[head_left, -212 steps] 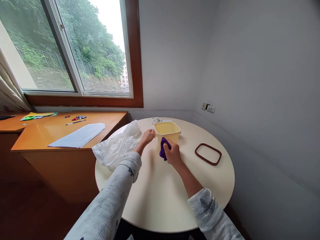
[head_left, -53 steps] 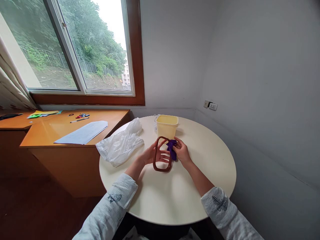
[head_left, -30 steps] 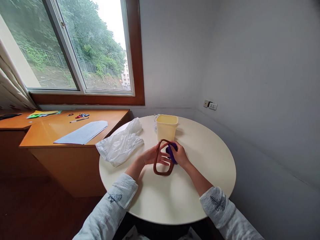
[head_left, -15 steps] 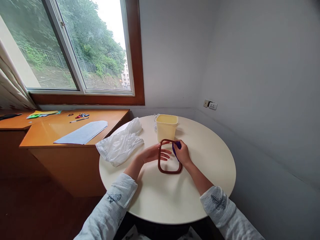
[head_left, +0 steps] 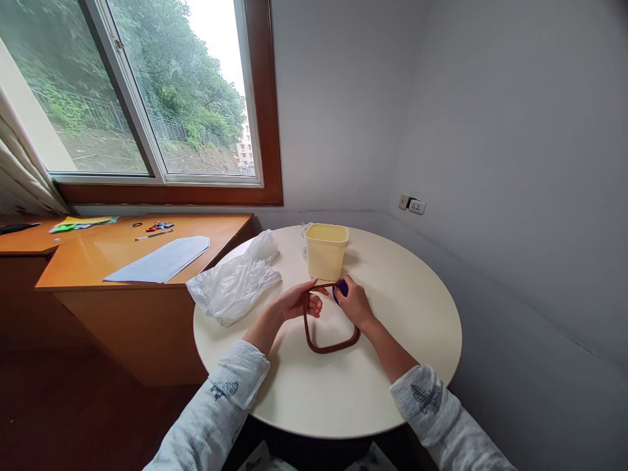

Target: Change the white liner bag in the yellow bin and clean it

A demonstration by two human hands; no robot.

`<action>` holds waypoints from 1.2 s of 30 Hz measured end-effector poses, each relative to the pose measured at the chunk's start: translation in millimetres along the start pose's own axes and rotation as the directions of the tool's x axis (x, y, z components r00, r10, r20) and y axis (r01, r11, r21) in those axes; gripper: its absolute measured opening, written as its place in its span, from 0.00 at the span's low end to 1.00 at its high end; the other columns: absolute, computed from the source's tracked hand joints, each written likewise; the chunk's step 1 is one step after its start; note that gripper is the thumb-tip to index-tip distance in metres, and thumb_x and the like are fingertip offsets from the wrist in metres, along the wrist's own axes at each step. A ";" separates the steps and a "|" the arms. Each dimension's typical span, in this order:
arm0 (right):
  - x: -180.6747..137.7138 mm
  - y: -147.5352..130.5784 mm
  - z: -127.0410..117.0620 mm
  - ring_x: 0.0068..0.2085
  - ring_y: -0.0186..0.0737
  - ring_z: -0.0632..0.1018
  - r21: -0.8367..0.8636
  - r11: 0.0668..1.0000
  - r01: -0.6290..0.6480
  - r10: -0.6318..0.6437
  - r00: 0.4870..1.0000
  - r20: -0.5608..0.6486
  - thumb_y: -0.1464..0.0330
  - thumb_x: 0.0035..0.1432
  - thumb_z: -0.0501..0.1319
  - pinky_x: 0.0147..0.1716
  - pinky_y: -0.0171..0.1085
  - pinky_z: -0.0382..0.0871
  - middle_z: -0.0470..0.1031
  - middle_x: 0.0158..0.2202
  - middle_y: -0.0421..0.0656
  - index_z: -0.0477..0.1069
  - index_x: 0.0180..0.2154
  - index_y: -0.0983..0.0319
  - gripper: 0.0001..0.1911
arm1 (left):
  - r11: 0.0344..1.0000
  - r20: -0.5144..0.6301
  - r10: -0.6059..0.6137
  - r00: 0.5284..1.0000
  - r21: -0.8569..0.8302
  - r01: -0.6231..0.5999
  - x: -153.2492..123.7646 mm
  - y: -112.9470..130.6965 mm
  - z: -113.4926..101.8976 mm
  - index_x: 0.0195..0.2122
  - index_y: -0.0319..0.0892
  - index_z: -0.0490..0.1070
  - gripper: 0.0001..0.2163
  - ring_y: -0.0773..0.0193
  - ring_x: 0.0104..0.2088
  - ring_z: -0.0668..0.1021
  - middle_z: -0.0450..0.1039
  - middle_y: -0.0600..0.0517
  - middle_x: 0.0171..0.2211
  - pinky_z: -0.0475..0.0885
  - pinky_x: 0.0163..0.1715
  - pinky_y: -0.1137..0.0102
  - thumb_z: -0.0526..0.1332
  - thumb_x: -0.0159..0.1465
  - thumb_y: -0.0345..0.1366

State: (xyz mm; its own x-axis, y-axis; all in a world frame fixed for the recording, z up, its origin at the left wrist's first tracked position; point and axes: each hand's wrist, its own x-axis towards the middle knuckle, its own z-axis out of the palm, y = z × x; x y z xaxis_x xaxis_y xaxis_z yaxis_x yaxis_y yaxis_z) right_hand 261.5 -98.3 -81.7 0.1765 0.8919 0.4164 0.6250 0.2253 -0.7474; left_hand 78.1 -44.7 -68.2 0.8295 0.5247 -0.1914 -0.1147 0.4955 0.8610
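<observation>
Left grip [head_left: 298,303] clamps one brown ring [head_left: 330,347]; right grip [head_left: 354,305] clamps one purple cloth [head_left: 342,288].

brown ring [head_left: 330,347], purple cloth [head_left: 342,288], pale yellow tub [head_left: 326,251]

Thin brown ring [head_left: 331,349], a hollow rounded rectangle, is lying just below the centre of the frame, its near end resting on the tabletop [head_left: 392,366], its far end being pinched by the left hand [head_left: 296,303]. Bunched purple cloth [head_left: 342,288], in the right hand [head_left: 355,305], is pressing against the ring's far right corner.
</observation>
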 end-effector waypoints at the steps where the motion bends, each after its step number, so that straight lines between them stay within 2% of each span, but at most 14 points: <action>1: 0.2 0.8 0.4 0.30 0.39 0.73 0.005 1.000 0.001 -0.001 1.000 0.001 0.65 0.54 0.54 0.29 0.35 0.61 0.75 0.29 0.41 0.67 0.34 0.57 0.06 | 1.000 -0.009 0.001 1.000 0.021 -0.001 0.3 -0.3 -0.4 0.41 0.35 0.71 0.17 0.64 0.22 0.76 0.74 0.47 0.22 0.71 0.29 0.67 0.54 0.63 0.45; 4: 0.9 2.8 2.0 0.31 0.39 0.73 0.018 1.000 -0.007 0.007 1.000 0.005 0.65 0.53 0.54 0.31 0.35 0.62 0.75 0.30 0.40 0.67 0.33 0.57 0.06 | 0.998 -0.043 0.025 0.999 0.052 -0.023 1.0 -0.7 1.6 0.39 0.35 0.72 0.13 0.66 0.20 0.75 0.73 0.49 0.21 0.70 0.26 0.70 0.56 0.63 0.40; 7: 1.6 2.6 2.6 0.33 0.40 0.73 0.034 0.999 -0.034 0.034 0.999 -0.002 0.65 0.52 0.55 0.32 0.36 0.63 0.75 0.31 0.41 0.66 0.34 0.58 0.06 | 0.994 -0.080 0.094 0.992 0.056 -0.090 1.3 -0.3 7.4 0.37 0.32 0.73 0.12 0.66 0.23 0.76 0.73 0.47 0.23 0.71 0.29 0.70 0.57 0.62 0.37; 10: 2.1 -0.6 1.5 0.33 0.40 0.74 0.055 0.996 -0.063 0.064 0.998 -0.012 0.65 0.53 0.54 0.33 0.37 0.64 0.75 0.32 0.41 0.66 0.34 0.58 0.06 | 0.981 -0.104 0.188 0.977 0.067 -0.181 1.9 0.0 12.5 0.37 0.31 0.74 0.12 0.65 0.25 0.77 0.74 0.45 0.24 0.72 0.30 0.70 0.57 0.62 0.36; 15: 3.5 -4.4 0.3 0.33 0.41 0.74 0.074 0.993 -0.097 0.099 0.995 -0.024 0.62 0.55 0.53 0.32 0.37 0.64 0.75 0.32 0.42 0.65 0.36 0.58 0.08 | 0.964 -0.160 0.264 0.951 0.058 -0.258 1.8 1.2 14.6 0.37 0.30 0.74 0.12 0.65 0.26 0.77 0.74 0.44 0.24 0.72 0.32 0.71 0.57 0.62 0.35; 22: 4.2 1.8 3.6 0.33 0.42 0.73 0.053 0.991 -0.125 0.126 0.992 -0.027 0.59 0.56 0.53 0.31 0.37 0.64 0.74 0.33 0.43 0.65 0.37 0.57 0.10 | 0.919 -0.288 0.351 0.891 -0.074 -0.386 -1.5 6.4 10.2 0.37 0.31 0.74 0.09 0.68 0.26 0.75 0.73 0.48 0.24 0.72 0.34 0.70 0.58 0.60 0.32; 28: 5.5 7.8 7.0 0.33 0.41 0.72 0.112 0.989 -0.093 0.098 0.994 -0.039 0.57 0.56 0.52 0.33 0.37 0.64 0.73 0.32 0.42 0.64 0.36 0.57 0.12 | 0.882 -0.234 0.396 0.888 -0.174 -0.439 -1.2 6.5 6.3 0.39 0.29 0.74 0.10 0.67 0.27 0.75 0.72 0.48 0.24 0.72 0.36 0.69 0.57 0.61 0.31; 32: 8.5 10.3 10.5 0.32 0.39 0.72 0.257 0.960 -0.114 0.134 0.989 -0.065 0.56 0.54 0.54 0.33 0.37 0.66 0.72 0.30 0.41 0.63 0.34 0.59 0.13 | 0.872 -0.196 0.391 0.899 -0.234 -0.430 -0.5 5.0 8.4 0.40 0.29 0.73 0.11 0.67 0.29 0.75 0.72 0.47 0.25 0.71 0.37 0.68 0.55 0.62 0.30; 36: 9.7 7.8 11.0 0.29 0.37 0.71 0.398 0.902 -0.167 0.202 0.978 -0.047 0.54 0.49 0.58 0.28 0.35 0.67 0.70 0.26 0.40 0.63 0.32 0.59 0.16 | 0.865 -0.174 0.399 0.900 -0.253 -0.433 -0.6 4.4 7.6 0.41 0.29 0.72 0.11 0.67 0.29 0.75 0.72 0.48 0.26 0.71 0.37 0.68 0.55 0.61 0.29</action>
State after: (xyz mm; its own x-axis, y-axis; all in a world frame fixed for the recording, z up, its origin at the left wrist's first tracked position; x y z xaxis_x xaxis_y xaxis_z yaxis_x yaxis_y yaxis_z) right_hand 259.8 -83.5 -89.1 0.3348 0.8994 0.2810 0.2317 0.2105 -0.9497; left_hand 81.2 -48.0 -60.7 0.6056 0.7907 0.0895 -0.5969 0.3770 0.7083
